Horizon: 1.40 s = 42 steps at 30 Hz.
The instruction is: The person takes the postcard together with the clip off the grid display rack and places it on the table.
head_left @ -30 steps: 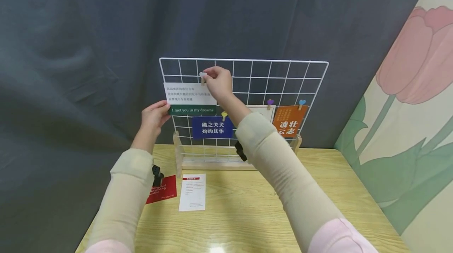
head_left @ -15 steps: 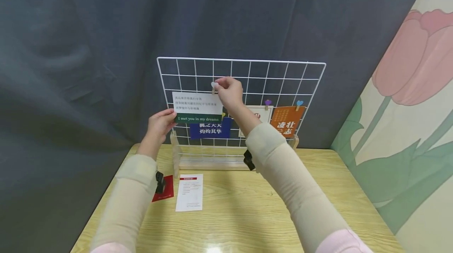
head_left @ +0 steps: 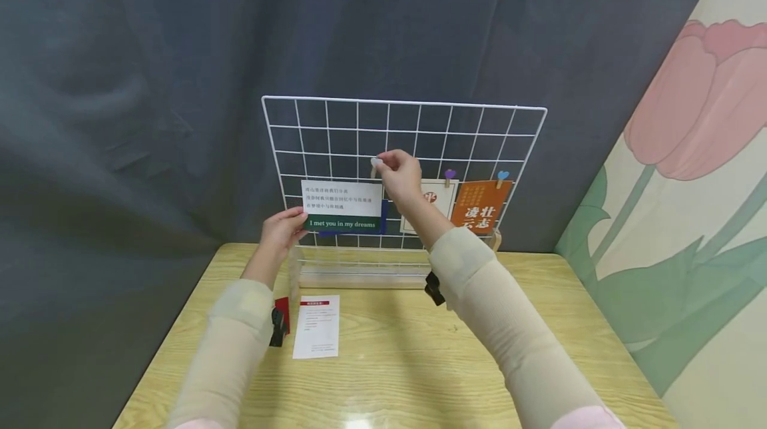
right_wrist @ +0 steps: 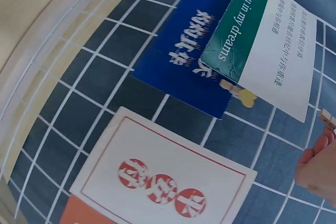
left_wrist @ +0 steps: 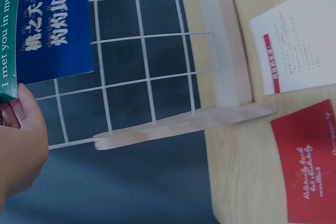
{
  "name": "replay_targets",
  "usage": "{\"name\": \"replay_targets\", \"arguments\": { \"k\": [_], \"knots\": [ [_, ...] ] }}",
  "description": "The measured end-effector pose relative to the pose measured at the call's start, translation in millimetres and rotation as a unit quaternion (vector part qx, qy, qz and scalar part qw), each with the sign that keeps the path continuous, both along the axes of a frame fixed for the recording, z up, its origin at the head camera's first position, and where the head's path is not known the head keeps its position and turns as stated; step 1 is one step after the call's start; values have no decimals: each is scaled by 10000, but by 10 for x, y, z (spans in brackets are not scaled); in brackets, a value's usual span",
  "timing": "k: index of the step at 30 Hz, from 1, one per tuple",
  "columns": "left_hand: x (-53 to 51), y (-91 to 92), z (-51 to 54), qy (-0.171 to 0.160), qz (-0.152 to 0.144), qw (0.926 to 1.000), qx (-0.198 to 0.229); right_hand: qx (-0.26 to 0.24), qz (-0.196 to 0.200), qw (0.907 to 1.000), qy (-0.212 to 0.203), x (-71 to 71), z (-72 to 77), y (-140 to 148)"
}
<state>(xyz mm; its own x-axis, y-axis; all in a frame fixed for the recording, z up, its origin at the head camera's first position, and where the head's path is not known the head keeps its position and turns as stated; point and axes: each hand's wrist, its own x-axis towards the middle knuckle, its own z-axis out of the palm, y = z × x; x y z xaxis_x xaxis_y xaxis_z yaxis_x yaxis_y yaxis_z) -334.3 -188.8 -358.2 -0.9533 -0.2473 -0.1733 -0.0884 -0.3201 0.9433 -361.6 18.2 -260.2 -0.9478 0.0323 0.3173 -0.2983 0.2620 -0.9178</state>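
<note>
In the head view my left hand [head_left: 283, 228] grips the left edge of a white and green postcard [head_left: 343, 196], held level before a white wire grid [head_left: 419, 130]. Behind that postcard a blue card [left_wrist: 63, 35] hangs mostly covered; the right wrist view shows its yellow-heart clothespin [right_wrist: 239, 94]. My right hand [head_left: 401, 179] pinches a wooden clothespin [head_left: 375, 168] with a white heart, just above the postcard's right top corner. A small gap parts this clothespin from the postcard in the right wrist view.
A cream card [head_left: 440, 199] and an orange card [head_left: 481, 206] hang at the grid's right. The grid stands on a wooden base [head_left: 359, 279]. On the table [head_left: 383, 382] lie a white printed card [head_left: 317, 327] and a red card [left_wrist: 310, 166].
Both hands have moved down and to the right. The postcard has come down over the blue card, and the white-heart clothespin has travelled with it above its top edge.
</note>
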Motion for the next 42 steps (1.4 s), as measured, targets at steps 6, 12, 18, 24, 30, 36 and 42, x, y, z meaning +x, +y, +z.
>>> {"name": "replay_targets", "arguments": {
  "k": [6, 12, 18, 24, 30, 36, 42],
  "knots": [
    [22, 16, -146, -61, 33, 10000, -26, 95, 73, 9999, 26, 22, -166, 42],
    [15, 30, -292, -112, 95, 9999, 20, 65, 42, 9998, 164, 54, -278, 76],
    [32, 59, -390, -157, 121, 9997, -139, 54, 6, 10000, 70, 85, -379, 115],
    [60, 102, -484, -198, 114, 9997, -126, 8, -3, 10000, 35, 109, -487, 161],
    [87, 116, -577, -250, 72, 9996, 83, -170, -29, 9998, -133, 130, -601, 206],
    [136, 115, -681, -293, 27, 9996, -48, -289, 21, 9993, -241, 161, -747, 225],
    [176, 143, -797, -441, 66, 9990, -16, -340, 72, 9994, 29, 206, -898, 239]
  ]
}}
